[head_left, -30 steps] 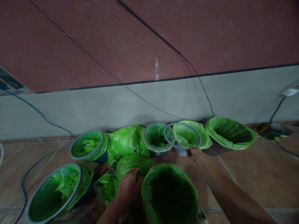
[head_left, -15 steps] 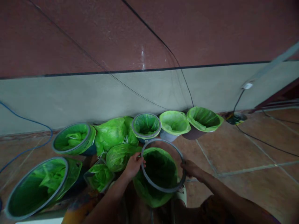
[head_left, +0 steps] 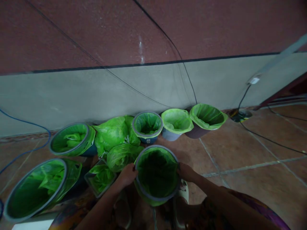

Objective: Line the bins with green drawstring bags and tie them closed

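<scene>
Between my feet stands a trash bin lined with a green plastic bag. A grey rim ring lies around the bin's mouth, over the bag's edge. My left hand grips the ring on its left side, fingers closed. On the opposite side my right hand is closed on the ring too, its fingertips partly hidden. Just left of my left hand rests a bunched green bag.
Along the wall stand a ringed lined bin, a pale lined bin and a brown lined bin. Left are two bigger ringed bins, a square lined basket and a stuffed green bag. Cables cross the tiled floor.
The grey ring has come down from above the bin onto its mouth, with both my hands holding it. The view has shifted slightly.
</scene>
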`<state>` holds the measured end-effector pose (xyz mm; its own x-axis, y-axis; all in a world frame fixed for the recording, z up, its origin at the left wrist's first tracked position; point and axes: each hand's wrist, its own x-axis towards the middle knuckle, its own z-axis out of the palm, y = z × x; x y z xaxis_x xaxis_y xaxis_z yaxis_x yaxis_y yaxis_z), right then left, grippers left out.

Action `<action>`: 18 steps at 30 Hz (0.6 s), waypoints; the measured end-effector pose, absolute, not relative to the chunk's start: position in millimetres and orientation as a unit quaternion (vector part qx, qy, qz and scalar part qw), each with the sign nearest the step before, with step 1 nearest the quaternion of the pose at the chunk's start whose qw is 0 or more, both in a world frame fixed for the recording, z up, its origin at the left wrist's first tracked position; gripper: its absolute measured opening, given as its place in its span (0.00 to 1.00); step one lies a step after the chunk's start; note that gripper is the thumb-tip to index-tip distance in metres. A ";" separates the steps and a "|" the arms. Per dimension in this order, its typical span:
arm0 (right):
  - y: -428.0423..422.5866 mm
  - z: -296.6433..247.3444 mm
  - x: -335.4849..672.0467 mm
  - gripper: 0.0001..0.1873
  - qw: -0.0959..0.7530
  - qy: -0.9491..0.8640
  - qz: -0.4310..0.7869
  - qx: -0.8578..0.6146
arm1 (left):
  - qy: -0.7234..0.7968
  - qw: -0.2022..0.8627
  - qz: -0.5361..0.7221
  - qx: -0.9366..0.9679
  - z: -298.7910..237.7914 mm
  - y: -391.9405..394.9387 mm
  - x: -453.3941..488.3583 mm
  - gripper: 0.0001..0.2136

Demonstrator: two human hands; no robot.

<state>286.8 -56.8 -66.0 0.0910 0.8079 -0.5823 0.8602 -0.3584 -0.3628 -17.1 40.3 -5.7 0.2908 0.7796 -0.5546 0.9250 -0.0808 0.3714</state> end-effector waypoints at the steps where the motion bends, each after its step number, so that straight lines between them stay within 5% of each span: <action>1: -56.3 -65.2 285.3 0.13 0.037 0.570 -0.365 0.735 | 0.584 0.341 -0.112 0.728 -5.3 39.3 -18.5 0.07; 18: -53.2 -68.3 279.2 0.12 0.057 0.622 -0.351 0.698 | 0.602 0.301 -0.186 0.715 -21.8 32.2 -18.4 0.12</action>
<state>279.2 -53.2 -68.3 -0.0200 0.8278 -0.5607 0.9074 -0.2204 -0.3577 -18.4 32.2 -21.8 0.2054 0.7500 -0.6288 0.9738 -0.0929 0.2074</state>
